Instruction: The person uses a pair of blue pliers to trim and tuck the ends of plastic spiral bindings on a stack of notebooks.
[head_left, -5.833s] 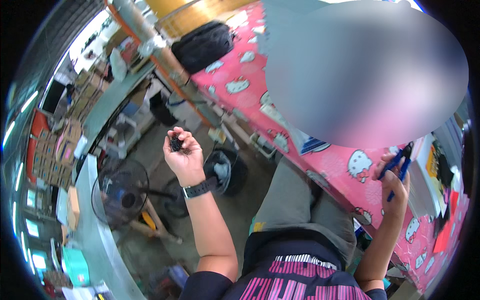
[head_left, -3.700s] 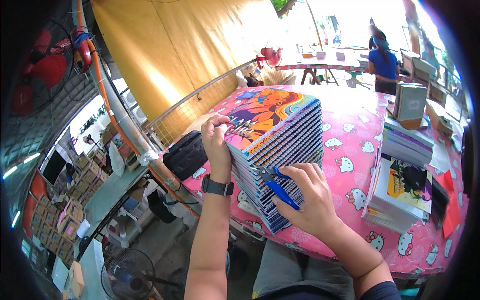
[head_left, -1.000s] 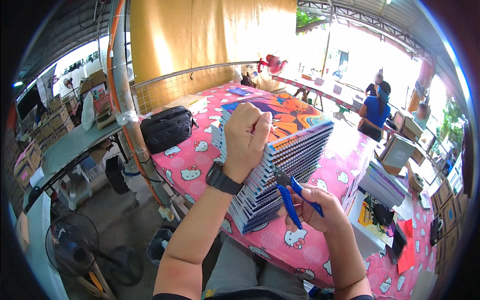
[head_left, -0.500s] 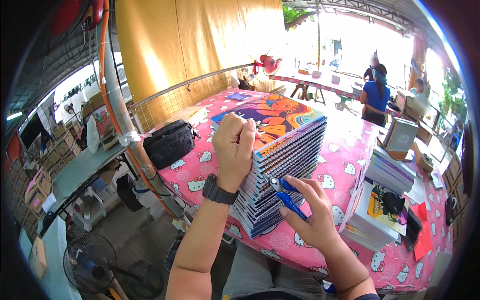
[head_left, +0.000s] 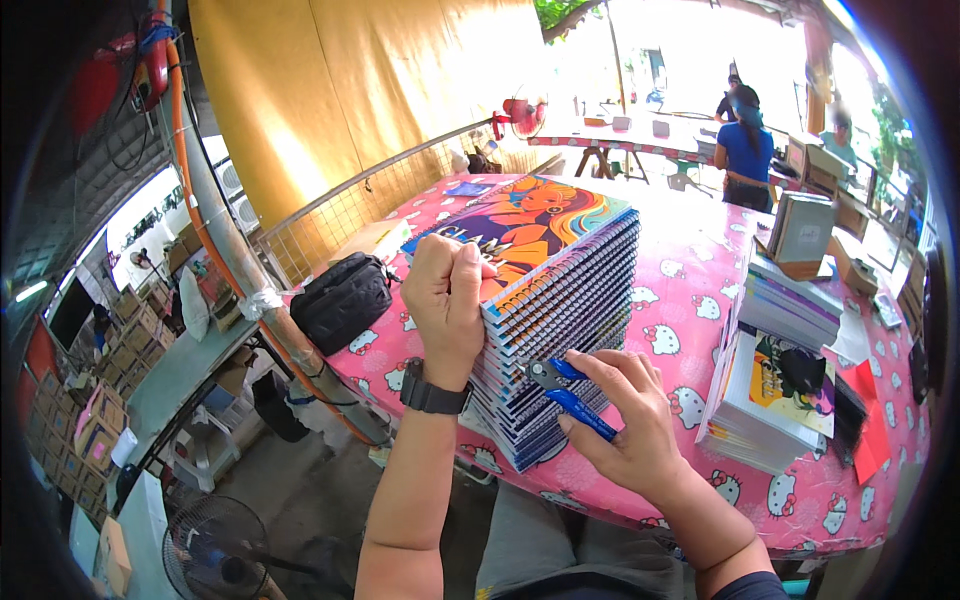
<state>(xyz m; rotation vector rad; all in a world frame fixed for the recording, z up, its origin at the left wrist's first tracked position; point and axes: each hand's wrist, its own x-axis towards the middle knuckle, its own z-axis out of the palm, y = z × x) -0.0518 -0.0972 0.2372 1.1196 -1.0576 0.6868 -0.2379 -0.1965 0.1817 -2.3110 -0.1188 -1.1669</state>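
Note:
A tall stack of spiral notebooks (head_left: 560, 300) stands on the table, its wire bindings along the side nearest my right hand. The top cover (head_left: 545, 215) shows a colourful drawn figure with flowing hair. My left hand (head_left: 445, 295), with a black watch (head_left: 432, 390) on its wrist, is closed at the near left corner of the stack, gripping the upper notebooks; its fingertips are partly hidden. Blue-handled cutting pliers (head_left: 575, 398) are in my right hand (head_left: 630, 425), fingers and thumb on the two spread handles. Their jaws touch or nearly touch the bindings about midway down.
A pink patterned cloth (head_left: 665, 345) covers the table. More notebooks (head_left: 765, 400) are stacked at right, beside red sheets (head_left: 872, 425). A black bag (head_left: 345, 300) lies left, near a pole (head_left: 235, 240). A standing fan (head_left: 215, 550) is lower left. People (head_left: 745, 150) work farther back.
The view has shifted slightly, so the stack and both hands sit a little farther left. The pliers stay at the bindings, with the handles held apart.

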